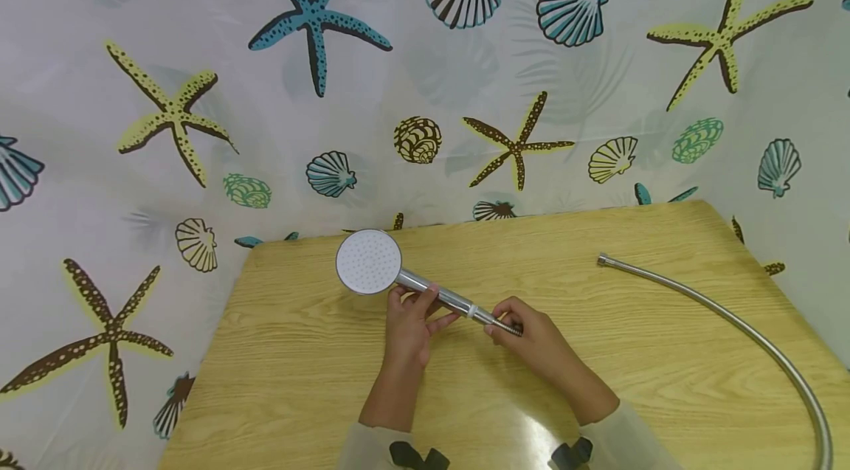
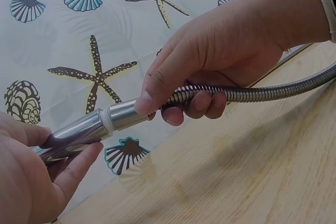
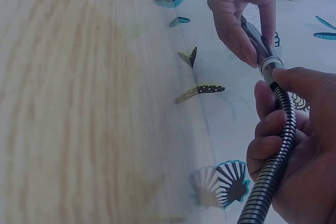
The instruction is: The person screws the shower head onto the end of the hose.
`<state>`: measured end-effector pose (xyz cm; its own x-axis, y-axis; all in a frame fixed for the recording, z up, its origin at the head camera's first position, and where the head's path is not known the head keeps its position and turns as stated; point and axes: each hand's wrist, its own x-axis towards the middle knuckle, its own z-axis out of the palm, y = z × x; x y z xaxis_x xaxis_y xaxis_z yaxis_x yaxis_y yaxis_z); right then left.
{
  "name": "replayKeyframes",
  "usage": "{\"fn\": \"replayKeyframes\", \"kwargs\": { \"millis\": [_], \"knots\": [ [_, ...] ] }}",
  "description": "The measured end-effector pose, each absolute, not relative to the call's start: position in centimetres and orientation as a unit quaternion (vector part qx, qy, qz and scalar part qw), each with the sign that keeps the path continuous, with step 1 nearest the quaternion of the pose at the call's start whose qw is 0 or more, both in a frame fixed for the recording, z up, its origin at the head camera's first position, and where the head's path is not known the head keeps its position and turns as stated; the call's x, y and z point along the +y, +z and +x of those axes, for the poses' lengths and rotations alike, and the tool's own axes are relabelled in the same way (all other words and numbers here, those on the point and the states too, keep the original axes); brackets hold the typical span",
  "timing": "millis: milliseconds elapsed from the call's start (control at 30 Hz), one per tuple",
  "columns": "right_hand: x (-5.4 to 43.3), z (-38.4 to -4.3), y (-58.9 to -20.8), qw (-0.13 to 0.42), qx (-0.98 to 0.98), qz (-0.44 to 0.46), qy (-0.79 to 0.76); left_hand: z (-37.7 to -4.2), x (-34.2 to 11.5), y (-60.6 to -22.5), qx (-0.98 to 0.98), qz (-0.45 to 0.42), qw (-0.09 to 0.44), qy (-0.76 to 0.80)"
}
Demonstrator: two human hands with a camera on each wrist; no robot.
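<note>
A shower head [image 1: 368, 262] with a round white face and chrome handle [image 1: 454, 301] is held above the table, face up. My left hand [image 1: 412, 322] grips the handle, thumb on one side and fingers on the other. My right hand [image 1: 531, 337] pinches the metal end fitting [image 2: 127, 115] of a ribbed shower hose [image 2: 262, 94], its fingers curled round the hose. In the left wrist view the fitting lines up with the handle's end, and a white ring [image 2: 106, 120] shows between them. The right wrist view has the hose [image 3: 270, 174] running back past my palm.
The hose's other end [image 1: 603, 260] lies on the wooden table [image 1: 319, 381] at the right, its length curving toward the near right edge. Behind and beside the table hangs a white curtain [image 1: 372, 116] printed with starfish and shells.
</note>
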<state>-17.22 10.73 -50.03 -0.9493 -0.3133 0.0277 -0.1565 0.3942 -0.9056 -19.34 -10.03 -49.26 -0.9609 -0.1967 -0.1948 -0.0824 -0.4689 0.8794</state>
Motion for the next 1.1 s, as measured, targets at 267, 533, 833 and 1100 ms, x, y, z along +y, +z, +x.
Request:
{"fn": "replayKeyframes", "kwargs": {
  "millis": [267,533,833,1100],
  "knots": [
    [10.78,-17.24,-50.11,0.074,0.832,-0.152,-0.529,-19.29,-10.12,-49.21,-0.520,0.134,0.034,-0.843],
    [10.61,-17.32,-50.21,0.067,0.835,-0.143,-0.527,-19.16,-10.12,-49.31,-0.521,0.127,0.036,-0.843],
    [10.26,-17.35,-50.39,0.058,0.833,-0.139,-0.533,-19.10,-9.99,-49.24,-0.527,0.126,0.038,-0.839],
    [10.23,-17.30,-50.56,0.054,0.832,-0.140,-0.534,-19.06,-9.91,-49.07,-0.532,0.132,0.039,-0.836]
  ]
}}
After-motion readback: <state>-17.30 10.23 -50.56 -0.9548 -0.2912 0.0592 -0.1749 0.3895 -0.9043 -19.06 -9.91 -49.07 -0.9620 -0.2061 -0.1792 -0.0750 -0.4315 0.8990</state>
